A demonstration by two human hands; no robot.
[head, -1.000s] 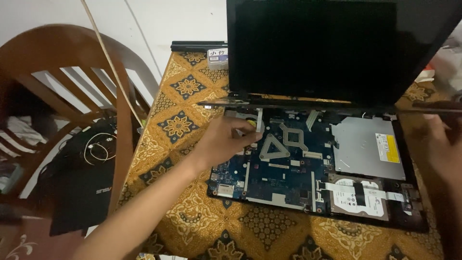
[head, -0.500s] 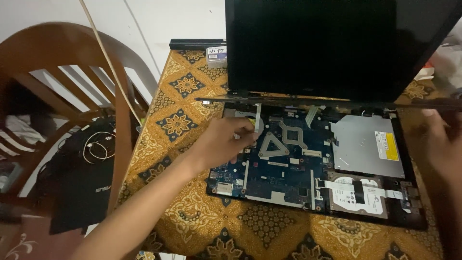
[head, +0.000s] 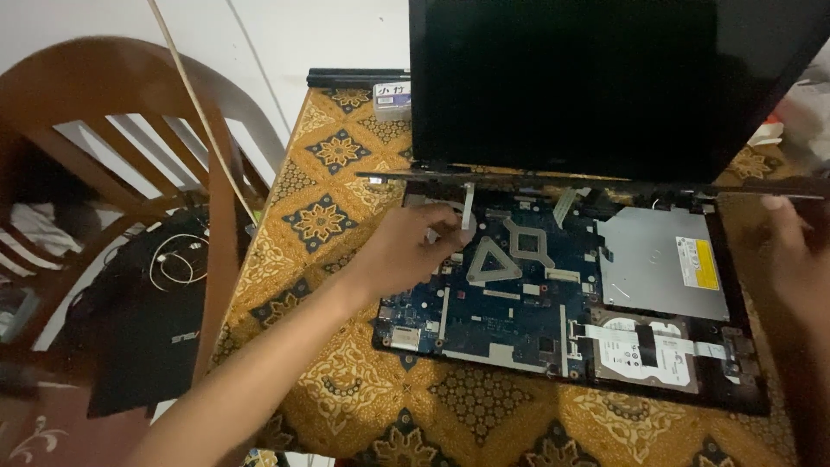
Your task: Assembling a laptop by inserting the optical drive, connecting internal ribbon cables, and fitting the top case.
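Observation:
An opened laptop (head: 743,346) lies on the table with its dark screen (head: 596,86) upright. Its blue circuit board (head: 501,316), silver optical drive (head: 661,264) and hard drive (head: 644,350) are exposed. My left hand (head: 406,251) rests on the board's upper left, fingers curled beside a white ribbon cable (head: 468,203); whether they pinch anything is hidden. My right hand (head: 795,255) is blurred at the laptop's right edge, fingertips touching the thin dark frame strip (head: 605,183) below the screen.
A yellow-brown patterned cloth (head: 328,216) covers the table. A small grey box (head: 391,99) sits at the back. A wooden chair (head: 216,199) stands to the left, with a black bag and white cord (head: 164,285) on the seat. A cable (head: 194,95) hangs across the chair.
My left hand has stayed on the board's upper left, its fingers shifting slightly near the ribbon cable. My right hand has stayed at the laptop's right edge.

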